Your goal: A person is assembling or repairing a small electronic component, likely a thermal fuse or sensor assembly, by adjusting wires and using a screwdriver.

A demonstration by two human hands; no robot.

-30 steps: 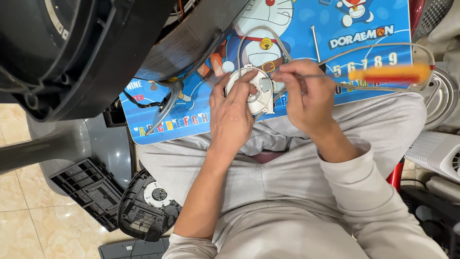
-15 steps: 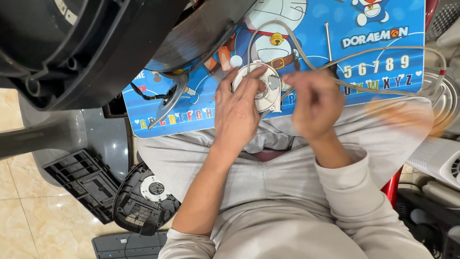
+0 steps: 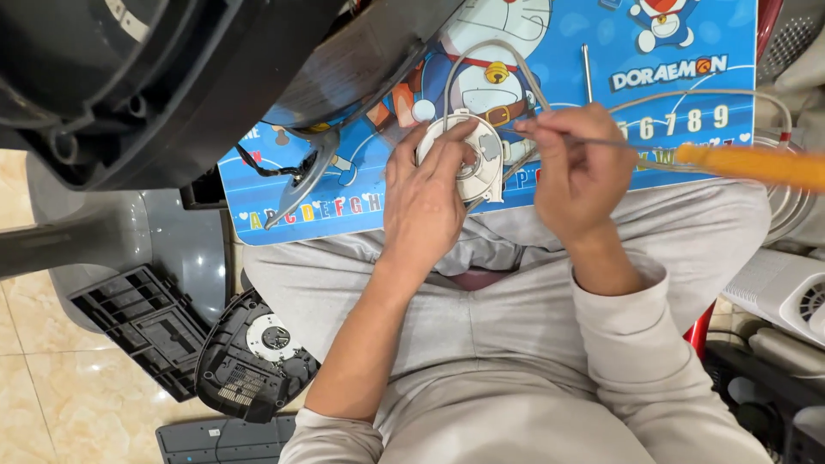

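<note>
My left hand (image 3: 425, 202) grips a white round plastic part (image 3: 483, 163) from below, thumb and fingers over its face. It rests on a blue cartoon board (image 3: 679, 103) lying across my lap. My right hand (image 3: 580, 176) pinches the thin metal shaft of a screwdriver close to the tip, and the tip points at the white part. The screwdriver's orange handle (image 3: 748, 165) sticks out to the right. A grey cable (image 3: 696, 92) loops from the white part across the board.
A large black fan housing (image 3: 146, 77) overhangs the upper left. A bent metal piece (image 3: 301, 185) and a thin metal rod (image 3: 587, 73) lie on the board. On the tiled floor lie a black round base (image 3: 253, 357) and a black grid panel (image 3: 137, 326). A white appliance (image 3: 782, 288) stands at the right.
My right hand swung away in a blur with the screwdriver, then came back; its tip is now at the white part. My left hand has kept its hold.
</note>
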